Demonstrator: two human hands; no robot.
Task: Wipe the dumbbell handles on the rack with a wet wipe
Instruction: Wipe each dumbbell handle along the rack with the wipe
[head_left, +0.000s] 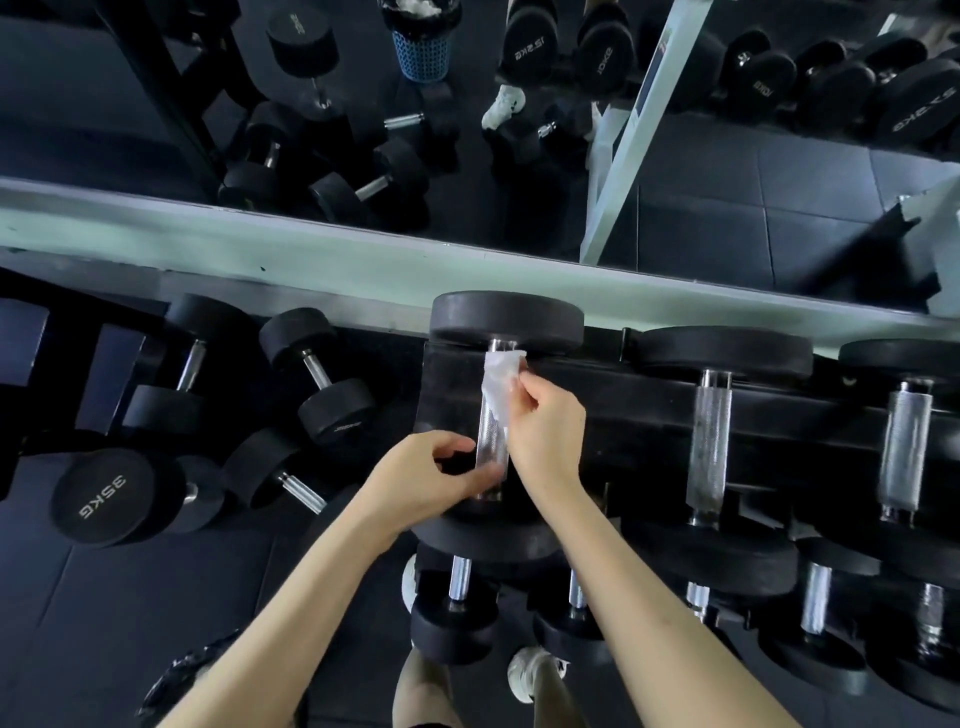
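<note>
Directly below the camera, a large black round-headed dumbbell (506, 322) lies on the top tier of the black steel rack (649, 410), its knurled chrome handle (491, 441) running away from the person toward the wall mirror (779, 171). A thin white wet wipe (500, 376) is draped along that handle, bunched at the far end just under the far head and trailing down the handle's right side to the near end.

Right hand (545, 431): fingers (524, 382) narrowed to a pinch on the wipe's upper part, beside the handle on its right. Left hand (421, 480): fingers (480, 480) narrowed to a pinch on the wipe's lower end, at the near end of the handle, coming in from the left. The wipe runs between the two pinches, lying against the metal.

To the right on the same tier, two more dumbbells with knurled chrome handles (709, 447) (901, 447) sit parallel, well apart from both hands. A lower tier holds smaller dumbbells (454, 618) nearer the person's legs.

Left of the rack, loose black dumbbells lie on the dark rubber floor (104, 597), one with a head marked 35KG (101, 496). A white shoe (527, 673) shows at the bottom edge. The mirror reflects more dumbbells and a blue mesh bin (420, 52).
</note>
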